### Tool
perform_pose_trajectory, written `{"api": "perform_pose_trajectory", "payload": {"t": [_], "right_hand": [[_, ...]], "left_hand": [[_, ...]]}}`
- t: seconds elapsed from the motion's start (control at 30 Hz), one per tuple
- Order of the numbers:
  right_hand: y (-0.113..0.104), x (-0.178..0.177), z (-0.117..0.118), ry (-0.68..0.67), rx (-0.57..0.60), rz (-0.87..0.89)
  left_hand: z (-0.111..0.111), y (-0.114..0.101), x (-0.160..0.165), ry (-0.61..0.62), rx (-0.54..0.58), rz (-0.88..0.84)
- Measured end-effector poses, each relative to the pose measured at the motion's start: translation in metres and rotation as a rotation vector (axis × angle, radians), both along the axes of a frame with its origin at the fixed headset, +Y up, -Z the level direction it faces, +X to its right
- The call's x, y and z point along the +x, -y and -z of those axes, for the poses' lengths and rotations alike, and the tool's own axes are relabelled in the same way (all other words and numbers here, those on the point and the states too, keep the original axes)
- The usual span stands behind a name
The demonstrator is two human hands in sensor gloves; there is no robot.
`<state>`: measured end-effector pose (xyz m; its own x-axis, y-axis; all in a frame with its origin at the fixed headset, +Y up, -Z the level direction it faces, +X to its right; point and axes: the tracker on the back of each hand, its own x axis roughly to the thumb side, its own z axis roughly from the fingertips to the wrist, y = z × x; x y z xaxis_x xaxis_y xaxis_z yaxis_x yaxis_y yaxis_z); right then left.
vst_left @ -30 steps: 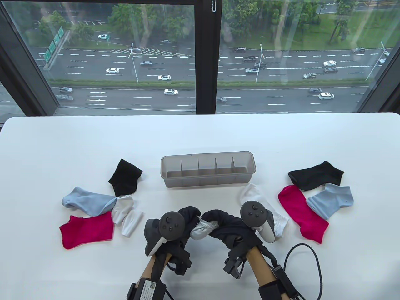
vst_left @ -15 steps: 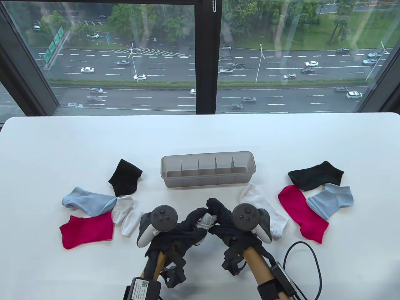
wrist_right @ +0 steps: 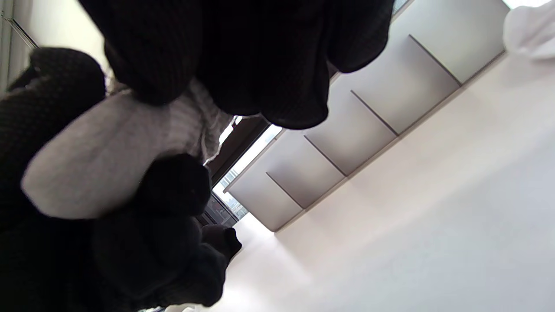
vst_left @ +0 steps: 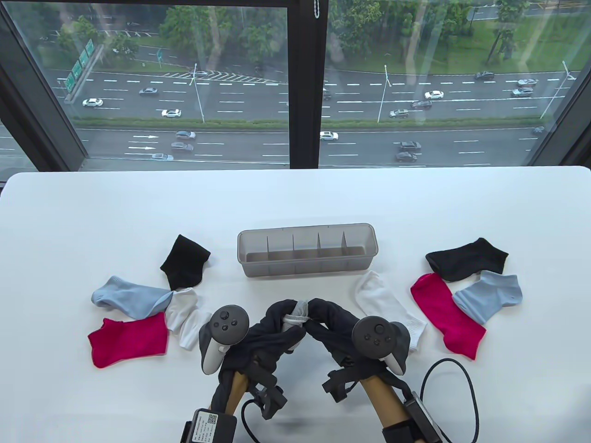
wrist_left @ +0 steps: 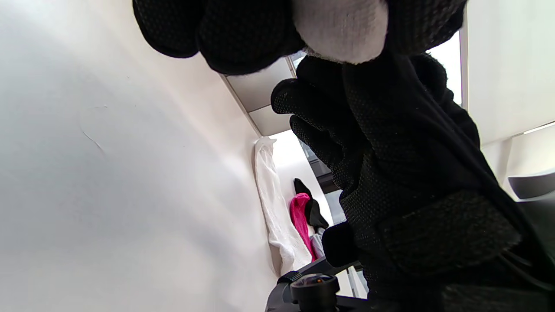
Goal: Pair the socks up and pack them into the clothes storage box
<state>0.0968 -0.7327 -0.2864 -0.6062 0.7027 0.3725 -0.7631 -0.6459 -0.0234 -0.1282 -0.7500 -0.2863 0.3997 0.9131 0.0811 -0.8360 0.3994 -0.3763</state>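
Observation:
Both gloved hands hold a rolled grey sock bundle (vst_left: 295, 316) just above the table, in front of the box. My left hand (vst_left: 277, 323) curls round it from the left, my right hand (vst_left: 323, 318) from the right. The bundle shows pale between the fingers in the left wrist view (wrist_left: 342, 30) and the right wrist view (wrist_right: 108, 160). The grey divided storage box (vst_left: 307, 272) stands behind, its compartments holding nothing. Loose socks lie left: black (vst_left: 184, 260), light blue (vst_left: 129, 297), pink (vst_left: 129, 341), white (vst_left: 187, 318). On the right lie white (vst_left: 388, 302), pink (vst_left: 443, 314), light blue (vst_left: 491, 293) and black (vst_left: 466, 258) socks.
A black cable (vst_left: 466, 397) loops on the table beside my right forearm. The white table (vst_left: 295, 207) runs up to a large window at the back.
Both hands have turned and closed tighter around the grey bundle, which rose slightly toward the box. The trackers swung outward. The socks on the table have not moved.

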Motion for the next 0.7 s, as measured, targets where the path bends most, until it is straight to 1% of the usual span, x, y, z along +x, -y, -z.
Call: {"api": "perform_pose_trajectory", "payload": {"t": [0.07, 0.1, 0.13, 0.2, 0.23, 0.3, 0.37, 0.43, 0.47, 0.53, 0.6, 0.63, 0.67, 0.7], "right_hand": [[0.001, 0.005, 0.002, -0.002, -0.004, 0.023], [0.003, 0.008, 0.003, 0.011, -0.058, 0.05], [0.004, 0.009, 0.003, 0.02, -0.071, 0.066], [0.005, 0.016, 0.009, 0.082, -0.141, 0.131], [0.006, 0.018, 0.011, 0.081, -0.156, 0.141], [0.009, 0.021, 0.015, 0.048, -0.192, 0.09], [0.009, 0.022, 0.017, 0.036, -0.181, 0.03], [0.006, 0.018, 0.016, 0.001, -0.205, 0.056], [0.004, 0.014, 0.014, -0.015, -0.209, 0.058], [0.005, 0.01, 0.012, -0.012, -0.188, 0.01], [0.005, 0.01, 0.013, 0.004, -0.212, 0.06], [0.004, 0.01, 0.014, -0.013, -0.249, 0.094], [0.004, 0.009, 0.014, -0.052, -0.279, 0.106], [0.005, 0.007, 0.014, -0.102, -0.342, 0.071]], "left_hand": [[-0.001, 0.002, 0.003, 0.024, 0.012, 0.033], [-0.001, 0.001, 0.005, 0.031, 0.014, 0.047], [0.0, -0.001, 0.005, 0.038, 0.018, 0.057], [-0.001, -0.006, 0.009, 0.116, 0.057, 0.127], [-0.003, -0.007, 0.012, 0.171, 0.063, 0.158], [-0.005, -0.008, 0.017, 0.207, 0.077, 0.221], [-0.006, -0.007, 0.022, 0.27, 0.058, 0.316], [-0.007, -0.004, 0.026, 0.3, 0.049, 0.373], [-0.008, -0.002, 0.027, 0.302, 0.044, 0.402], [-0.009, -0.002, 0.026, 0.266, 0.071, 0.457], [-0.01, -0.005, 0.022, 0.171, 0.139, 0.482], [-0.01, -0.007, 0.021, 0.108, 0.189, 0.483], [-0.011, -0.009, 0.019, 0.092, 0.197, 0.5], [-0.012, -0.01, 0.017, 0.054, 0.221, 0.488]]}}
